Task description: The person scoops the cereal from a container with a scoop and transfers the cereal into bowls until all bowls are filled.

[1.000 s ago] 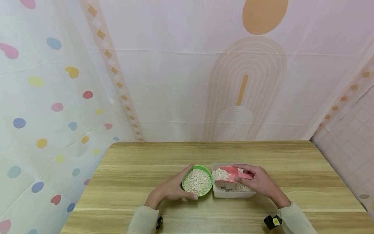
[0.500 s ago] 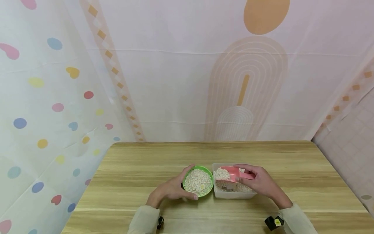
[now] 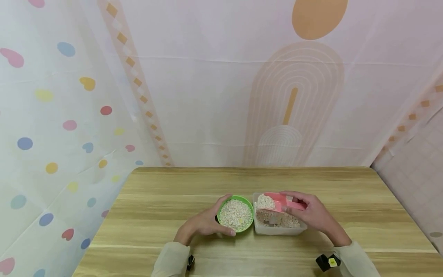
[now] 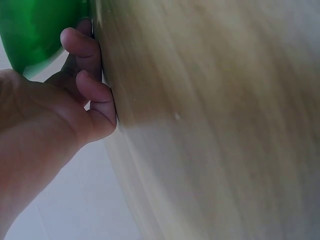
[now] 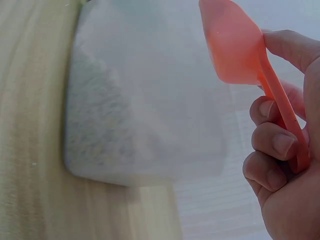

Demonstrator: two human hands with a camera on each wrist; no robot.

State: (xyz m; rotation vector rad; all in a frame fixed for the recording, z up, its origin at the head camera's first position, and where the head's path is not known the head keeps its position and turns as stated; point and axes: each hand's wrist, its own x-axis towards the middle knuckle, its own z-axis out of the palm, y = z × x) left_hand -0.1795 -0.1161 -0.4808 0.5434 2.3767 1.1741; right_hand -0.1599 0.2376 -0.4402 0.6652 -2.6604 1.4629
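A green bowl [image 3: 252, 215] filled with pale oat flakes [image 3: 236, 214] stands on the table. Around its left side curves my left hand [image 3: 207, 223], thumb at the near rim and index finger at the far rim. The left wrist view shows the other fingers curled low beside the bowl [image 4: 35, 30], against the tabletop. My right hand [image 3: 309, 209] grips a pink scoop [image 3: 278, 200] by its handle, and a heap of flakes lies in the scoop's front. The scoop is over a clear plastic box [image 3: 280, 231] that also holds flakes; in the right wrist view it is above the box [image 5: 150, 115].
The box sits right beside the bowl on a wood-grain table [image 3: 180, 184]. A patterned cloth [image 3: 207, 96] hangs behind the table's far edge, with a dotted one [image 3: 104, 142] along the left. A dark device [image 3: 327, 262] is strapped at the right wrist.
The scoop with its load of flakes has risen slightly and shifted a little away over the box. The left hand stays at the bowl. The whole head view has drifted slightly.
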